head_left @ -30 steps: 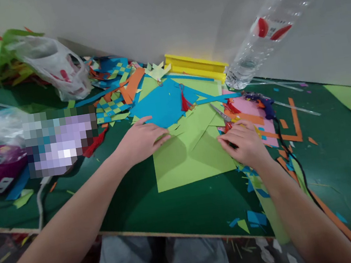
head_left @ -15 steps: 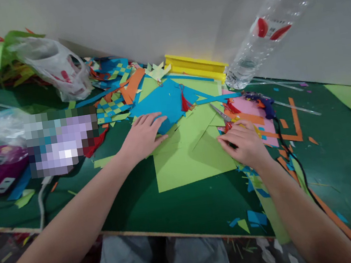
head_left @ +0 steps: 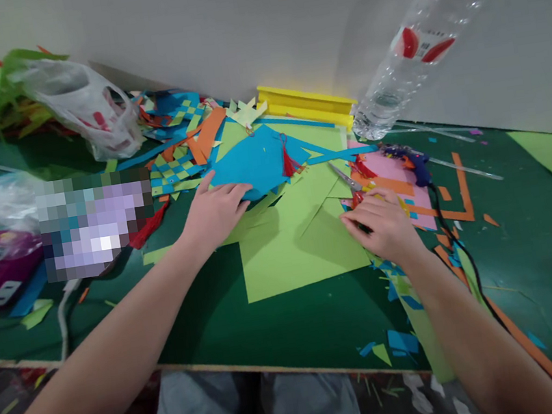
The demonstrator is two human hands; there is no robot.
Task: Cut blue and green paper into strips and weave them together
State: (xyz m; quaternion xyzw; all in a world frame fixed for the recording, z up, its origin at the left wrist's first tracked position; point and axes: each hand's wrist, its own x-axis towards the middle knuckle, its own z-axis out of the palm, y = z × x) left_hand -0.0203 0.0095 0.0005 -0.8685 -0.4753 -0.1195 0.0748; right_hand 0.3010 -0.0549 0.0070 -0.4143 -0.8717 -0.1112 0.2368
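Observation:
My left hand (head_left: 217,209) is at the near left edge of a sheet of blue paper (head_left: 258,158), with its fingers over the edge and its thumb close below them. The blue sheet looks slightly bowed there. My right hand (head_left: 379,222) is wrapped around scissors (head_left: 345,177) with red and yellow handles, their blades pointing up and left. Beneath both lies light green paper (head_left: 304,258), with slits cut near its left side. A red tassel (head_left: 289,156) rests at the blue sheet's right part.
Woven paper scraps (head_left: 177,170) and a plastic bag (head_left: 101,115) are at back left. A blurred-out lilac object (head_left: 103,233) lies left. Against the wall stand a yellow holder (head_left: 307,105) and a tilted clear bottle (head_left: 419,54). Pink paper (head_left: 384,166) and orange strips (head_left: 464,186) lie right.
My left hand has shifted slightly left, its fingers have bent and one has spread to the left. The blue sheet's near edge has curved. My right hand and scissors stay in place.

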